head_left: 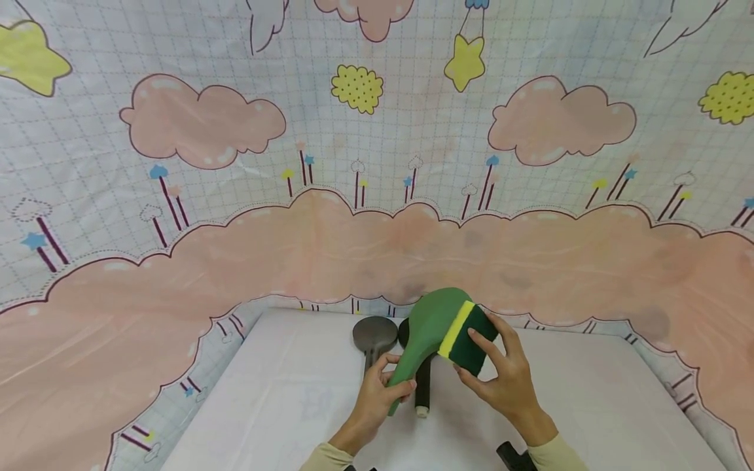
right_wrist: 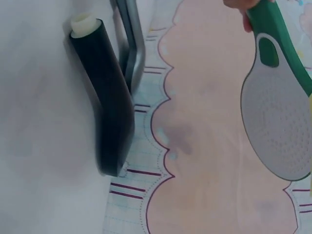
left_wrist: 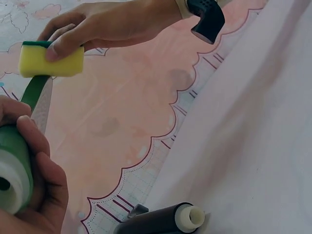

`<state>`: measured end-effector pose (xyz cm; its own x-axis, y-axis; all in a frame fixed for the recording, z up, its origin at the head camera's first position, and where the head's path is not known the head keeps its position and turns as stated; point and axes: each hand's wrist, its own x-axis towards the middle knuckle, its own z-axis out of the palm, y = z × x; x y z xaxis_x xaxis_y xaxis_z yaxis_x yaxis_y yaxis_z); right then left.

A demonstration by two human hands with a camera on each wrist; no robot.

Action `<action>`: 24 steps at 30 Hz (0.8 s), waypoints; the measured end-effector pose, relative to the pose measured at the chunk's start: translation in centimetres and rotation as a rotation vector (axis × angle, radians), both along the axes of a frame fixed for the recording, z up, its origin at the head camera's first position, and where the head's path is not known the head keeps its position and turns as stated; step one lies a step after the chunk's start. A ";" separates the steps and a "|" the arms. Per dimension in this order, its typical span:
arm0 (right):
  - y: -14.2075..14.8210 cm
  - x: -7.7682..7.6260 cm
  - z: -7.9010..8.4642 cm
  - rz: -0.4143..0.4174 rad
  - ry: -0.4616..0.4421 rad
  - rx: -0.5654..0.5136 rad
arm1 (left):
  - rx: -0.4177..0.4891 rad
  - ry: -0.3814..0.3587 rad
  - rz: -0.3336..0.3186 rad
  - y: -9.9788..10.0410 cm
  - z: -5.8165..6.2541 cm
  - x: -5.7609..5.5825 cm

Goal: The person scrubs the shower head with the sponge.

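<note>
My left hand (head_left: 376,394) grips the handle of a green handheld shower head (head_left: 425,327), raised above the white tabletop with its head up and tilted right. Its grey spray face (right_wrist: 275,122), dotted with small holes, shows in the right wrist view; the hollow white handle end (left_wrist: 14,187) faces the left wrist camera. Between thumb and fingers my right hand (head_left: 506,376) pinches a yellow sponge with a dark green scouring side (head_left: 465,337). The sponge's yellow side lies against the back of the green head, near its right edge.
Behind the raised shower head, a grey shower head (head_left: 375,333) and a black shower head (head_left: 422,392) lie side by side on the white tabletop (head_left: 265,392). A cloud-patterned cloth (head_left: 377,255) hangs behind the table. Black wrist devices (head_left: 514,456) sit by the sleeves.
</note>
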<state>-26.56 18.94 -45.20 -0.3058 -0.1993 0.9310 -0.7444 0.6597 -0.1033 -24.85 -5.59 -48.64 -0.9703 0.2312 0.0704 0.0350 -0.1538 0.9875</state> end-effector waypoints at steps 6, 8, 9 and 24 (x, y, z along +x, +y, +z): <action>0.7 -0.3 0.3 0.021 -0.014 -0.032 | 0.020 0.002 -0.027 -0.3 0.0 0.0; 0.9 -0.3 0.4 0.018 -0.024 -0.040 | 0.018 0.009 -0.034 -0.5 0.0 0.0; 1.0 -0.3 0.5 0.018 -0.030 -0.046 | 0.016 0.014 -0.038 -0.5 -0.1 0.0; 1.3 0.2 0.2 0.034 -0.114 -0.057 | 0.030 0.032 -0.069 -1.0 -0.6 0.2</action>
<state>-26.39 20.27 -44.97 -0.4045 -0.1596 0.9005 -0.7477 0.6247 -0.2252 -24.67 -6.59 -49.27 -0.9493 0.2948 0.1088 0.0546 -0.1863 0.9810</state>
